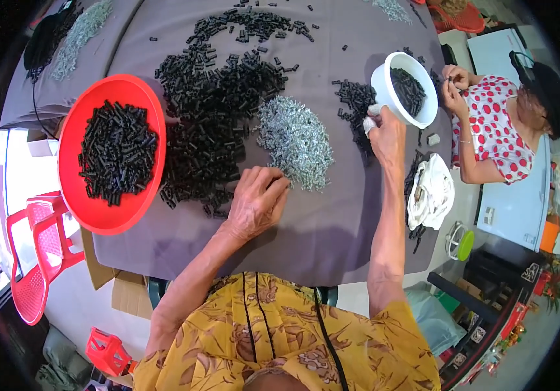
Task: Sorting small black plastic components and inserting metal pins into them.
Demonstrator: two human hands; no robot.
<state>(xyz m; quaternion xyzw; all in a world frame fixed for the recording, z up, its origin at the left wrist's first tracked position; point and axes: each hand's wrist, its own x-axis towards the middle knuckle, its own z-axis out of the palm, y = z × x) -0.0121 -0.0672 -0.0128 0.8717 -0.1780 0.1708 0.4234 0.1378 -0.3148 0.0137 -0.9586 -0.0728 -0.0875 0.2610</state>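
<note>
The left hand (255, 201) rests low over the table cover (306, 241), its fingers curled and drawn close together; whether they pinch anything I cannot tell. Just beyond those fingertips lies a heap of small silvery metal parts (295, 143), while a larger heap of short black pieces (205, 146) spreads to the left of the knuckles and farther up. Well left of these fingers stands a red bowl (71, 146) with more black pieces inside. The right hand (389, 135) reaches to the near edge of a white bowl (379, 85) — white coverings (369, 125) wrap some fingertips, and their grip is too hidden to tell. A smaller black heap (356, 101) lies just left of those fingers, and a white cloth (431, 192) below and right of them. Farther right, a co-worker (498, 130) holds both hands raised, fingers close together.
</note>
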